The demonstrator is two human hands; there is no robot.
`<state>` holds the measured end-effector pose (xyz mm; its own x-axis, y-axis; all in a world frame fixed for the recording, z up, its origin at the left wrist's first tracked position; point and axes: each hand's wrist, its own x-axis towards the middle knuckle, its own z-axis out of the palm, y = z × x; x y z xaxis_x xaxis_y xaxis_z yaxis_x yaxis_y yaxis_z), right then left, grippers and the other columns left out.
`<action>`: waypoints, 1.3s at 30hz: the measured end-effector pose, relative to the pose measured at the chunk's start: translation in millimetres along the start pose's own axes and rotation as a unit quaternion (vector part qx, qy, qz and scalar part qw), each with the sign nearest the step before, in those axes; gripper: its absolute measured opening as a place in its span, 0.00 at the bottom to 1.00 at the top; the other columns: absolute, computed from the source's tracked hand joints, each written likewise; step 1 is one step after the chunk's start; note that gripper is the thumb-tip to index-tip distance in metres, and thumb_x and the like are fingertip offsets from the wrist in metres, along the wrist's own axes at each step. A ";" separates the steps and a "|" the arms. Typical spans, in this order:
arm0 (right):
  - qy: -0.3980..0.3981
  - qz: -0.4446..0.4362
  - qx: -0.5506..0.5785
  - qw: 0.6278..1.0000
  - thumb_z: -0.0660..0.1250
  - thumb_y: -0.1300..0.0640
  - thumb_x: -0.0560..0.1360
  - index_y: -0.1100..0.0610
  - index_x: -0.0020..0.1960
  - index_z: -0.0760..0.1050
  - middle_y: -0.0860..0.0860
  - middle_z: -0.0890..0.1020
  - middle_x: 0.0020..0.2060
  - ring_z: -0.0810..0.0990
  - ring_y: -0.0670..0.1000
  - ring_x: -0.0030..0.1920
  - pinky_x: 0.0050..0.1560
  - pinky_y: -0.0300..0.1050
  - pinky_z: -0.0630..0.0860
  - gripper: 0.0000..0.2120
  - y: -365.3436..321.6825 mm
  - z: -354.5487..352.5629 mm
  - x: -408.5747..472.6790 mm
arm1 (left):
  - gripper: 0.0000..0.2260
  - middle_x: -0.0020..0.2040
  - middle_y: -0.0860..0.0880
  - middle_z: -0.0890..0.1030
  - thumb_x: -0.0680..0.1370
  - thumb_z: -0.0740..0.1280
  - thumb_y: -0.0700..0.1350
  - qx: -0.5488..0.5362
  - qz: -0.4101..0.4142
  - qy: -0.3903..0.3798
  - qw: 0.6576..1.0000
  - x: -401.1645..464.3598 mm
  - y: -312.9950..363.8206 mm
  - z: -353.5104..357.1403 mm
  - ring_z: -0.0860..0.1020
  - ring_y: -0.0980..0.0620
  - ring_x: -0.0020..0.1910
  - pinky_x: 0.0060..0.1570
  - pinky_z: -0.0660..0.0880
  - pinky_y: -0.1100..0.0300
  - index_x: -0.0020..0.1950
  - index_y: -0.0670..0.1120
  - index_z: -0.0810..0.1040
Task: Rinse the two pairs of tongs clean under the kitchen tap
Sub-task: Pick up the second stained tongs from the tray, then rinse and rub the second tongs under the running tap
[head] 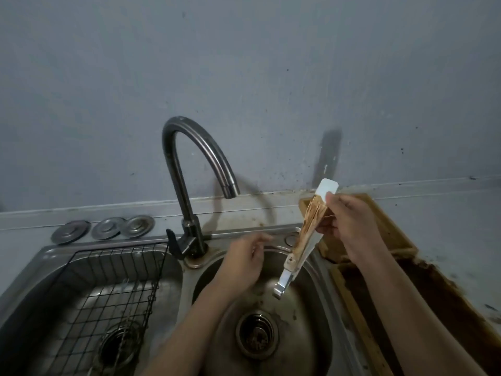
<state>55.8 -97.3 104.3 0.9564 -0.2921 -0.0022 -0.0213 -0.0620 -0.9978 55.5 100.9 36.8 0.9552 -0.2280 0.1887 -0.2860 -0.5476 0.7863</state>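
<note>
My right hand (349, 221) grips a pair of white tongs (306, 237) smeared with brown sauce, held tilted over the right sink basin (303, 335), hinge end down and flat tips up. My left hand (241, 264) hovers over the same basin with fingers loosely curled and nothing in it, just left of the tongs. The curved tap (195, 164) stands behind the basins; no water runs from its spout. Only one pair of tongs is in sight.
A black wire rack (108, 294) sits in the left basin. Three round metal sink plugs (105, 227) lie on the counter at the back left. A stained wooden tray (390, 240) lies right of the sink. The tap lever (173, 244) points toward the left basin.
</note>
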 end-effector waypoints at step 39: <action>-0.014 0.056 0.055 0.997 0.57 0.55 0.80 0.61 0.54 0.74 0.56 0.82 0.45 0.83 0.54 0.45 0.38 0.49 0.81 0.12 49.9 87.1 26.0 | 0.02 0.47 0.43 0.77 0.80 0.56 0.38 -0.062 -0.185 0.323 0.926 1.6 -112.9 -62.0 0.76 0.47 0.45 0.43 0.68 0.57 0.49 0.43 0.67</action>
<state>105.0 -24.8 48.8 0.9575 -0.2649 -0.1144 -0.0976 0.0755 -0.9924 94.1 212.3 -15.2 0.8437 0.5079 0.1736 0.0429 -0.3862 0.9214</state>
